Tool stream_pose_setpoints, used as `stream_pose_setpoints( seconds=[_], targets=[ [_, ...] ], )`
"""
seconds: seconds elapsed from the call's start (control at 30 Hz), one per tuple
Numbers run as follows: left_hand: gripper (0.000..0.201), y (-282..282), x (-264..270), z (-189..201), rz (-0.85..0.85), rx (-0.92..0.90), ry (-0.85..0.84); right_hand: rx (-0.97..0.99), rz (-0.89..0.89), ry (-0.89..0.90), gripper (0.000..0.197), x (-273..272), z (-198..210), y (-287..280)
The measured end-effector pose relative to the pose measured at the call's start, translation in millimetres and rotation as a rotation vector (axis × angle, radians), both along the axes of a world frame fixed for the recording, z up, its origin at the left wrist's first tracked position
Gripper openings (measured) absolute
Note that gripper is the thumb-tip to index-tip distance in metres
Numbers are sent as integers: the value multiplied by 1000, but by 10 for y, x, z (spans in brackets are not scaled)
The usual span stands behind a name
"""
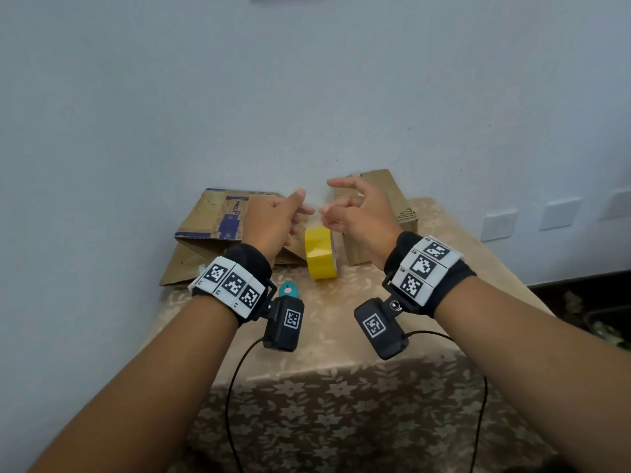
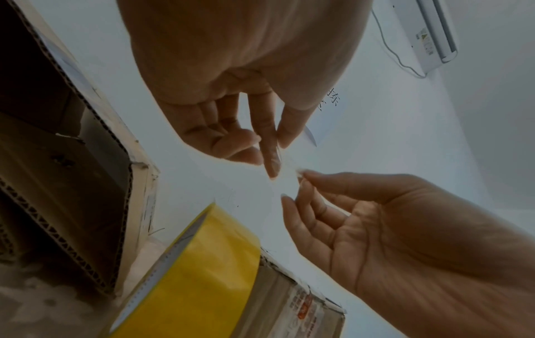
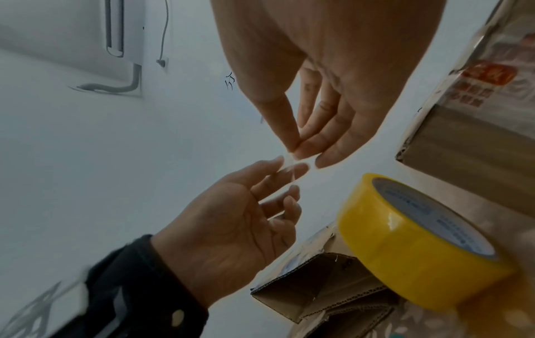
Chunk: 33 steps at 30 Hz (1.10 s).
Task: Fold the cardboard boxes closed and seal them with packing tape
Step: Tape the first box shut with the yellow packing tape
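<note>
Both hands are raised above the table, fingertips almost meeting. My left hand [image 1: 305, 203] [image 2: 276, 148] and my right hand [image 1: 326, 211] [image 3: 295, 148] each pinch a small piece of clear tape [image 3: 291, 163] [image 2: 286, 164] that spans the gap between them. Below them a yellow packing tape roll [image 1: 320, 256] [image 3: 411, 247] stands on its edge on the table. A flattened cardboard box with blue print [image 1: 211, 230] [image 2: 58, 183] lies to the left against the wall. A second cardboard box [image 1: 386, 186] [image 3: 469, 137] stands on the right, partly hidden by my right hand.
The table [image 1: 341, 336] has a beige floral cloth and its front edge is near me. A small teal tool [image 1: 288, 289] lies by my left wrist. A pale wall stands right behind the boxes. White wall sockets [image 1: 498, 225] are at the right.
</note>
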<state>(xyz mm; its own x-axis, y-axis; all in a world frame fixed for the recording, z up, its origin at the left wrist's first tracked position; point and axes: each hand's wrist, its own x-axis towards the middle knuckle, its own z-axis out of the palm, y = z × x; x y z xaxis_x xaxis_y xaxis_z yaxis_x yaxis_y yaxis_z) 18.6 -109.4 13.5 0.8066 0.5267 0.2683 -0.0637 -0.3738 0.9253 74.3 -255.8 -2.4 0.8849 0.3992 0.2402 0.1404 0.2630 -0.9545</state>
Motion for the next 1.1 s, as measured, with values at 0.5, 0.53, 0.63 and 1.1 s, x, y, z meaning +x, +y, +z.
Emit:
stream_pose_setpoints(
  seconds=[0.5,0.53,0.63,1.1],
  targets=[
    [14,24,20,84,-2,-152,-137,-14,7,56,54,-30,41,31],
    [13,12,27,90,-9,-145,-144,-20,3,62,55,-27,36,29],
    [11,-20,44,109,-27,-133,-171,-27,-6,109,60,-13,12,14],
    [28,-126,174,325,1,-95,-276,132,-122,323,48,186,134,-186]
  ],
)
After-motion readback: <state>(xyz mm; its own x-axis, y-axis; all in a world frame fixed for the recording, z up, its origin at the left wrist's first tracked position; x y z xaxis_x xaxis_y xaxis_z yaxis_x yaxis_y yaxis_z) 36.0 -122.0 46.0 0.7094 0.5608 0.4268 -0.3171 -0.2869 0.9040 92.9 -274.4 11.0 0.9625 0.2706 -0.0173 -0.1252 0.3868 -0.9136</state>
